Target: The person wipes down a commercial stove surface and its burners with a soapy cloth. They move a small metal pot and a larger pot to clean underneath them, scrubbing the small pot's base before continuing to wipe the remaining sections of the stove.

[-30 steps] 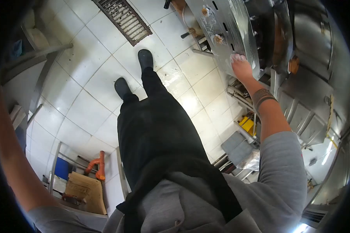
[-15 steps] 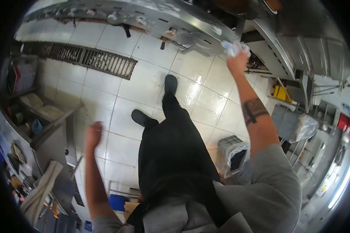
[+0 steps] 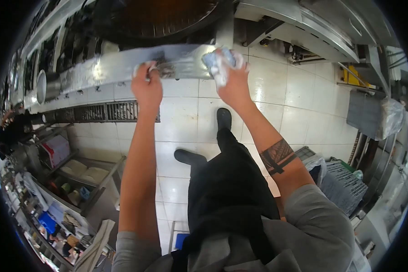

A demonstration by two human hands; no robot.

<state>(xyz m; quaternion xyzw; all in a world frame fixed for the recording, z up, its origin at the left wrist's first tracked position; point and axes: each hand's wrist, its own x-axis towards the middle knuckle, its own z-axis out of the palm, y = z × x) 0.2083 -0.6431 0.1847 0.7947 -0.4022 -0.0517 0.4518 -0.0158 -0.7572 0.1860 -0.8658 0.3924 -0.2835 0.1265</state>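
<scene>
My right hand (image 3: 235,84) is closed around a foamy blue sponge (image 3: 211,60), pressed to the right end of a steel ledge (image 3: 186,68). White suds cover its fingers. My left hand (image 3: 147,88) rests farther left on the same ledge, its fingers curled at the near edge with some foam on them. What lies under those fingers is partly hidden. Between the hands, the ledge shows a dark, wet patch. Just behind the ledge sits a large dark round pan (image 3: 163,22), brown inside.
A floor drain grate (image 3: 122,111) runs below the ledge at left. A steel cart (image 3: 99,177) with containers stands at left. At right are a grey crate (image 3: 344,186) and a plastic-wrapped grey box (image 3: 369,113). The tiled floor (image 3: 267,86) shines as if wet.
My left hand has risen from beside the cart to the steel ledge. My right hand, with the sponge, now meets the ledge's right end. The view has shifted toward the stove.
</scene>
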